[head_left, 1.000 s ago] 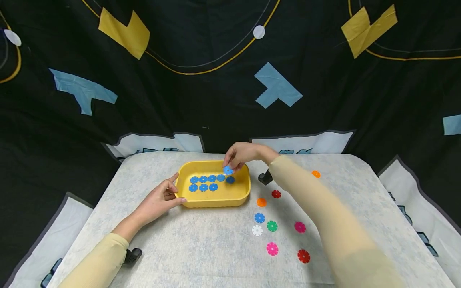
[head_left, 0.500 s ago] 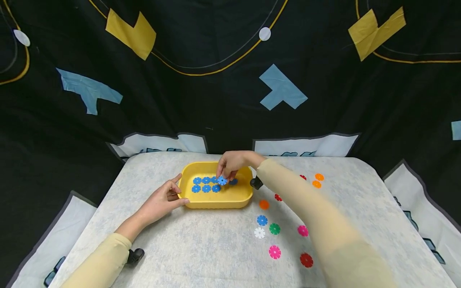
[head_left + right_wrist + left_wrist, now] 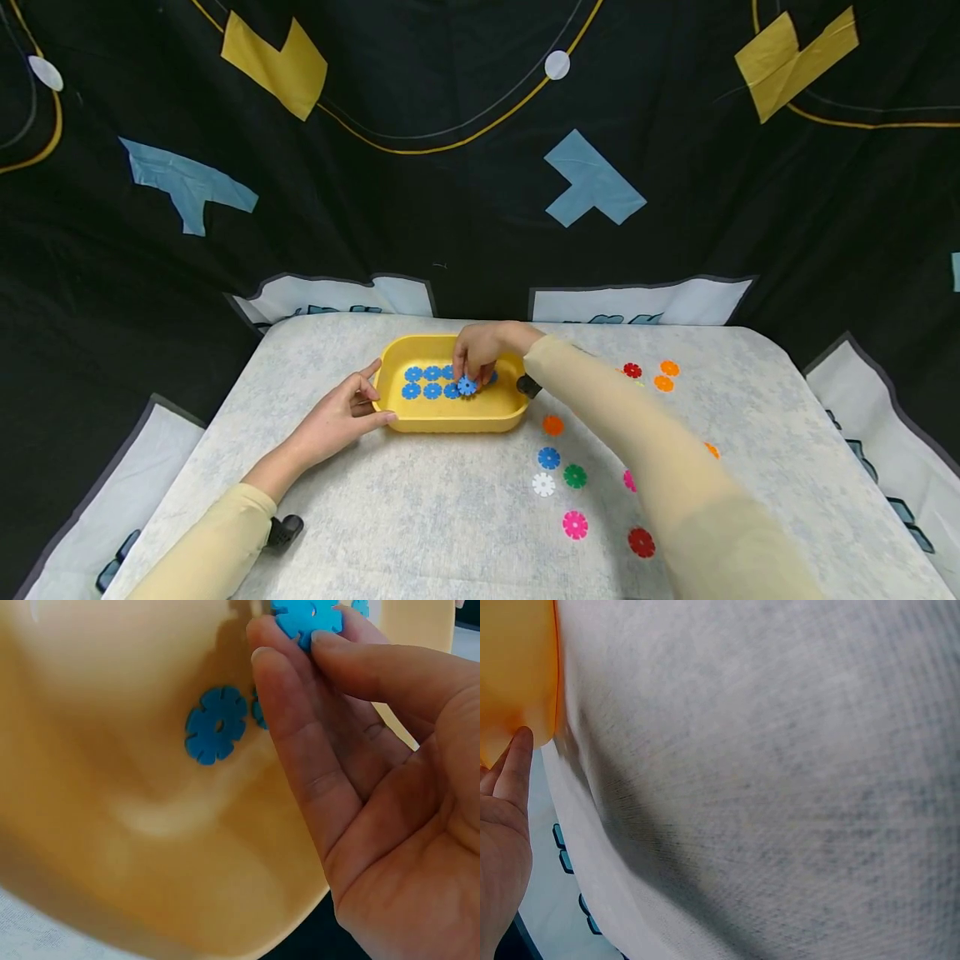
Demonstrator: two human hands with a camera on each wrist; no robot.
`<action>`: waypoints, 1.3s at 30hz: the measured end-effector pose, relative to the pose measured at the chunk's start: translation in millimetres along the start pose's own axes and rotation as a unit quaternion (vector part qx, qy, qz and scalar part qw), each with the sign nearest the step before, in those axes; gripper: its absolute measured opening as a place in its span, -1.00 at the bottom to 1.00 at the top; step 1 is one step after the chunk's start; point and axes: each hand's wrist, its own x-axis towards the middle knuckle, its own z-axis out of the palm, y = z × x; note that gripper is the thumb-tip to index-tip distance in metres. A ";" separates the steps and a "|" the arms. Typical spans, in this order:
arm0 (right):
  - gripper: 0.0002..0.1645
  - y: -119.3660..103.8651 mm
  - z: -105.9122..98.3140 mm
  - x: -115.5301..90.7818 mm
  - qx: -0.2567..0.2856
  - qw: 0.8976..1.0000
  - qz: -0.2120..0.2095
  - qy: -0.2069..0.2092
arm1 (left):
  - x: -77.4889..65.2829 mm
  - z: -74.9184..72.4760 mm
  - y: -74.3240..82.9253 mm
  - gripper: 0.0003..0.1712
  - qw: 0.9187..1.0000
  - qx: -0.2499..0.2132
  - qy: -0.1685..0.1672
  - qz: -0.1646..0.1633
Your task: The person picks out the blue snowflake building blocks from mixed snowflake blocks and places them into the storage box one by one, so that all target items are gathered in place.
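A yellow plastic tray [image 3: 450, 423] stands on the cloth-covered table. My left hand [image 3: 336, 419] grips its left end, thumb at the front corner and fingers along the side. In the left wrist view, fingers [image 3: 516, 769] touch the outside of the tray wall. Over the tray's middle, my right hand [image 3: 483, 346] pinches a blue notched disc [image 3: 306, 616] between thumb and fingers. Several more blue notched discs [image 3: 432, 391] lie flat in two rows on the tray floor. Part of the back row is hidden behind my right hand.
Right of the tray, loose notched discs lie scattered: orange [image 3: 552, 426], blue [image 3: 549, 458], green [image 3: 575, 476], white [image 3: 543, 484], pink [image 3: 575, 525] and red [image 3: 641, 542]. My right sleeve [image 3: 660, 450] covers part of that area. A black decorated curtain [image 3: 420, 217] hangs behind the table.
My right hand, with the blue disc pinched, has moved from the tray's back right down and left toward the front row. My left hand keeps its grip on the tray.
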 end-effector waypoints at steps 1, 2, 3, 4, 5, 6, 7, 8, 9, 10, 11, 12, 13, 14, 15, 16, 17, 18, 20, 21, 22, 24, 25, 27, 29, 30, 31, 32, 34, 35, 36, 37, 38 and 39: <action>-0.76 -0.7 0.9 0.9 -0.002 1.000 0.002 0.001 | 0.0 0.0 0.2 -0.37 1.000 -0.001 0.000 0.000; -0.77 -1.3 1.7 1.6 -0.005 1.000 0.004 0.001 | 0.0 0.1 0.4 -0.37 1.000 -0.001 0.000 0.001; -0.77 -2.0 2.5 2.1 -0.007 1.000 0.007 0.002 | 0.0 0.1 0.6 -0.37 1.000 -0.001 0.000 0.001; -0.77 -2.5 3.3 2.6 -0.009 1.000 0.010 0.001 | -0.1 0.1 0.7 -0.37 1.000 -0.001 0.000 0.000; -0.77 -3.0 4.0 3.0 -0.011 1.000 0.013 0.002 | -0.1 0.0 0.8 -0.37 1.000 -0.001 0.001 0.000; -0.77 -3.5 4.5 3.2 -0.012 1.000 0.016 0.002 | -0.2 0.0 0.8 -0.37 1.000 -0.002 0.000 -0.001; -0.78 -3.8 4.8 3.5 -0.014 1.000 0.019 0.003 | -0.2 0.0 0.8 -0.36 1.000 -0.002 0.000 -0.001; -0.78 -4.1 5.1 3.6 -0.017 1.000 0.021 0.003 | -0.1 -0.1 0.7 -0.36 1.000 -0.002 0.000 -0.002; -0.77 -4.3 5.4 3.7 -0.019 1.000 0.024 0.004 | 0.0 -0.1 0.5 -0.36 1.000 -0.002 0.000 -0.001; -0.77 -4.1 5.4 3.6 -0.021 0.999 0.027 0.006 | 0.2 -0.1 0.6 -0.36 1.000 -0.002 -0.001 -0.001; -0.77 -3.8 5.4 3.4 -0.021 0.999 0.029 0.007 | 0.4 -0.1 0.6 -0.37 1.000 -0.002 -0.001 0.000; -0.76 -3.5 5.5 3.3 -0.022 0.999 0.031 0.009 | 0.5 -0.2 0.6 -0.37 1.000 0.000 -0.001 0.001; -0.76 -3.0 5.5 3.3 -0.023 0.999 0.033 0.009 | 0.7 -0.2 0.7 -0.37 1.000 0.001 -0.001 0.002; -0.75 -2.6 5.5 3.2 -0.022 0.999 0.034 0.010 | 0.7 -0.4 0.8 -0.38 1.000 0.002 -0.002 0.003; -0.75 -2.2 5.4 3.2 -0.022 0.999 0.036 0.010 | 0.8 -0.5 0.9 -0.38 1.000 0.003 -0.002 0.003; -0.75 -1.8 5.3 3.2 -0.021 0.999 0.038 0.010 | 0.8 -0.6 0.9 -0.38 1.000 0.004 -0.002 0.003; -0.76 -1.7 5.2 3.0 -0.021 0.999 0.040 0.009 | 0.9 -0.5 1.0 -0.38 1.000 0.004 -0.002 0.003; -0.76 -1.6 5.2 2.9 -0.022 0.999 0.040 0.009 | 0.8 -0.5 1.1 -0.38 1.000 0.004 -0.002 0.002; -0.76 -1.6 5.2 2.5 -0.022 0.999 0.041 0.008 | 0.7 -0.5 1.2 -0.38 1.000 0.004 -0.002 0.000; -0.76 -1.8 5.3 2.1 -0.022 0.999 0.041 0.008 | 0.7 -0.3 1.2 -0.38 1.000 0.003 -0.002 -0.001; -0.76 -1.9 5.6 1.8 -0.024 0.999 0.040 0.009 | 0.7 -0.3 1.1 -0.38 1.000 0.003 -0.001 -0.002; -0.76 -2.3 6.1 1.1 -0.027 0.999 0.038 0.009 | 0.5 -0.1 1.0 -0.37 1.000 0.004 0.000 -0.003; -0.75 -2.4 6.4 0.9 -0.028 0.999 0.037 0.010 | 0.5 -0.1 0.8 -0.37 1.000 0.004 0.000 -0.003; -0.75 -2.7 6.8 0.2 -0.031 0.999 0.036 0.010 | 0.6 0.0 0.3 -0.37 1.000 0.004 0.000 -0.002; -0.76 -2.9 7.0 -0.3 -0.032 0.999 0.035 0.010 | 0.6 0.0 0.0 -0.37 1.000 0.004 0.000 -0.002; -0.76 -3.0 7.2 -0.7 -0.032 0.999 0.035 0.011 | 0.7 0.0 -0.1 -0.37 1.000 0.004 -0.001 -0.002; -0.76 -3.0 7.1 -0.9 -0.033 0.999 0.035 0.011 | 0.8 0.1 -0.2 -0.37 1.000 0.004 -0.001 -0.001; -0.76 -3.1 7.1 -1.1 -0.033 0.999 0.035 0.011 | 0.9 0.2 -0.2 -0.37 1.000 0.004 -0.001 -0.001; -0.76 -3.2 7.1 -1.1 -0.034 0.999 0.034 0.010 | 0.8 0.1 0.0 -0.37 1.000 0.004 -0.001 -0.002; -0.76 -3.4 7.0 -1.2 -0.035 0.999 0.034 0.010 | 0.9 0.2 0.1 -0.37 1.000 0.004 -0.001 -0.002; -0.76 -3.2 7.0 -0.9 -0.035 0.999 0.035 0.010 | 0.8 0.1 0.2 -0.37 1.000 0.004 -0.001 -0.002; -0.76 -3.3 6.8 -0.7 -0.035 0.999 0.035 0.010 | 0.8 0.1 0.3 -0.37 1.000 0.004 -0.001 -0.002; -0.76 -3.3 6.8 -0.5 -0.035 0.999 0.036 0.010 | 0.6 0.0 0.4 -0.37 1.000 0.004 -0.001 -0.003; -0.76 -3.4 6.7 -0.3 -0.035 0.999 0.037 0.010 | 0.6 0.0 0.5 -0.37 1.000 0.003 -0.001 -0.003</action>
